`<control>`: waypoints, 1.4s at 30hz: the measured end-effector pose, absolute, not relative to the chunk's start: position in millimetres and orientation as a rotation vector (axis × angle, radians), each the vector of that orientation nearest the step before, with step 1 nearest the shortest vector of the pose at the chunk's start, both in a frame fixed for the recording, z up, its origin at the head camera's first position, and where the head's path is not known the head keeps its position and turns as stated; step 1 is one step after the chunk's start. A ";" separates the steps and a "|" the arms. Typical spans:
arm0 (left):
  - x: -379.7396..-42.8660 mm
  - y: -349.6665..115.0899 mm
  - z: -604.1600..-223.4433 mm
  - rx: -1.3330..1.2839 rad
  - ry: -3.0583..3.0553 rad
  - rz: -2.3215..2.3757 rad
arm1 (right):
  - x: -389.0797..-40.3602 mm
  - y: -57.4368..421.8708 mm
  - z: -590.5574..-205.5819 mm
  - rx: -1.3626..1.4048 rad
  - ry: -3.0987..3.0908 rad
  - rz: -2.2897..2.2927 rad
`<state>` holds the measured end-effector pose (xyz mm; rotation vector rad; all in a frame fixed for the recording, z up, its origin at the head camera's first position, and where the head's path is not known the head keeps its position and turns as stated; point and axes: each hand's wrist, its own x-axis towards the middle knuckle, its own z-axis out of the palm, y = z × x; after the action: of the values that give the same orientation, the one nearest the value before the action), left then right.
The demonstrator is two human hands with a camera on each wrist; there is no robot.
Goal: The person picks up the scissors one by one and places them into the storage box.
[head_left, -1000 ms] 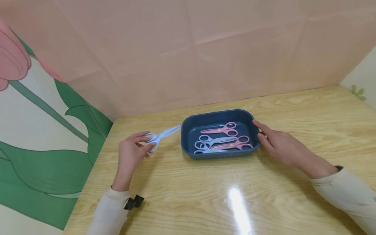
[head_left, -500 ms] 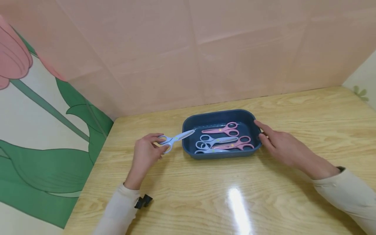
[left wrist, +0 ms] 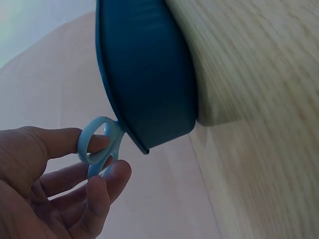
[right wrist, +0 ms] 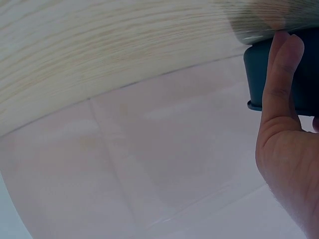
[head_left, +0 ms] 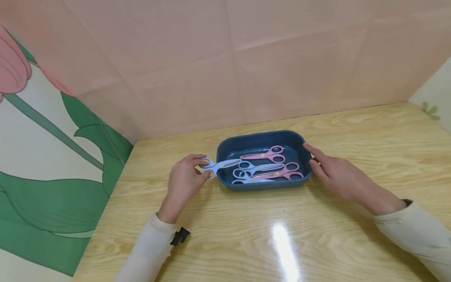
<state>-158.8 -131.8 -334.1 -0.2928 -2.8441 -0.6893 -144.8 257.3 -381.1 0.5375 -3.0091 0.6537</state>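
My left hand (head_left: 186,178) pinches a pair of blue scissors (head_left: 219,164) by the handle loops between thumb and fingers. Their closed blades point right and reach over the left rim of a dark blue plastic bin (head_left: 267,186). In the left wrist view the scissors' loops (left wrist: 92,144) show beside the bin's wall (left wrist: 149,74), which hides the blades. My right hand (head_left: 338,176) lies against the bin's right end, fingertips at the rim and fingers fairly straight. Inside the bin lie two pairs of pink scissors, one farther back (head_left: 264,156) and one nearer (head_left: 278,173), and two blue pairs, one in the middle (head_left: 258,168).
The bin stands on a light wood-grain table (head_left: 229,235) near its back edge. Behind rises a pink-covered wall (head_left: 176,70); a tulip-patterned panel (head_left: 53,156) borders the left side. A black clip (head_left: 180,236) sits at the left sleeve.
My left hand has moved right with the blue scissors, from left of the bin until the blades overhang its inside. The right hand and the bin have stayed in place.
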 end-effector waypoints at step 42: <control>-155.6 -123.1 -348.6 -0.420 -2.838 -0.864 | -144.1 255.5 -379.2 0.538 -3.008 0.632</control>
<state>-155.6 -123.1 -348.6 -0.4202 -2.8381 -0.8638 -144.1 255.5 -379.2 0.5376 -3.0077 0.6315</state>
